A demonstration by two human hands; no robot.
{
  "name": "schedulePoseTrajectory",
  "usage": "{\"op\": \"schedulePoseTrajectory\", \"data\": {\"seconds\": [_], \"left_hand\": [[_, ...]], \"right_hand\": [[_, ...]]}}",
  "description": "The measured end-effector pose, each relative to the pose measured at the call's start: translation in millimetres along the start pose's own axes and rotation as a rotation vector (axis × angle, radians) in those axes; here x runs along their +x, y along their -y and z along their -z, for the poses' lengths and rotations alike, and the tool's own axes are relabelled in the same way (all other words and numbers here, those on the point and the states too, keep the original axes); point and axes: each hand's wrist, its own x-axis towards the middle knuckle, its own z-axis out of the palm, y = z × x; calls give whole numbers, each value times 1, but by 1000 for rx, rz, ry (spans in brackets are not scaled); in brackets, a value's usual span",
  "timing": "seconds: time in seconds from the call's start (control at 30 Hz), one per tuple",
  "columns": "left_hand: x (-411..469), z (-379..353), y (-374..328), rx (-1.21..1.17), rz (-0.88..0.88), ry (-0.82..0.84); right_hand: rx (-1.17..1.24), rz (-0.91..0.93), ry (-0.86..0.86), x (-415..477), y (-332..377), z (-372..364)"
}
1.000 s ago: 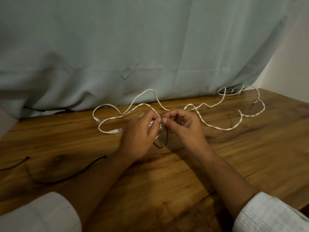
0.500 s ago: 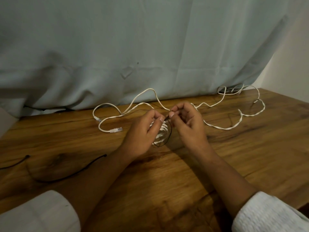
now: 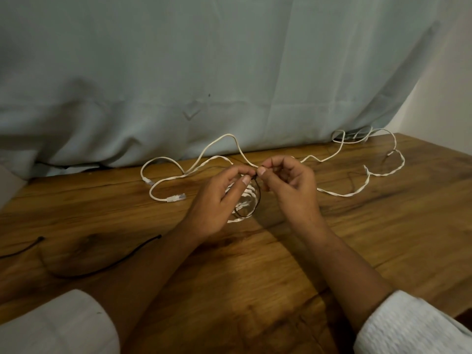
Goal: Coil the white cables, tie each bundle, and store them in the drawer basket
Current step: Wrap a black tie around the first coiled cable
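A small coiled bundle of white cable [image 3: 243, 203] hangs between my hands just above the wooden table [image 3: 383, 226]. A thin black tie string [image 3: 257, 200] loops around the bundle. My left hand [image 3: 217, 200] and my right hand [image 3: 288, 190] pinch the string's ends together at the top of the loop, fingertips almost touching. A loose white network cable [image 3: 178, 177] with a clear plug lies behind my left hand. Another long twisted white cable [image 3: 357, 192] trails off to the back right.
A pale curtain [image 3: 229, 72] hangs along the table's back edge. A second black string [image 3: 102, 267] lies on the table at the near left, partly under my left forearm. White sleeves cover both my upper arms at the bottom corners.
Both hands have lifted a little and drawn the black string up, so the loop now sits tighter around the white coil, which shows more clearly below my fingers.
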Motion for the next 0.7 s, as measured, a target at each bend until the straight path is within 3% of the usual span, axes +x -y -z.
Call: {"op": "schedulePoseTrajectory", "data": {"seconds": [0.2,0.37,0.43,0.6,0.7], "left_hand": [[2,3,-1,-53,72,25],[3,6,4,-51,202,37],[4,5,4,-75,225,30],[6,5,4,-151,277,-21],[7,4,5,-197,290,-18]], "right_hand": [[31,16,47,2,6,-2],[308,21,-301,15,17,19],[375,-27,-350,16,16,25],[124,-181,6,7,6,9],[7,-154,175,-1,1,-2]]}}
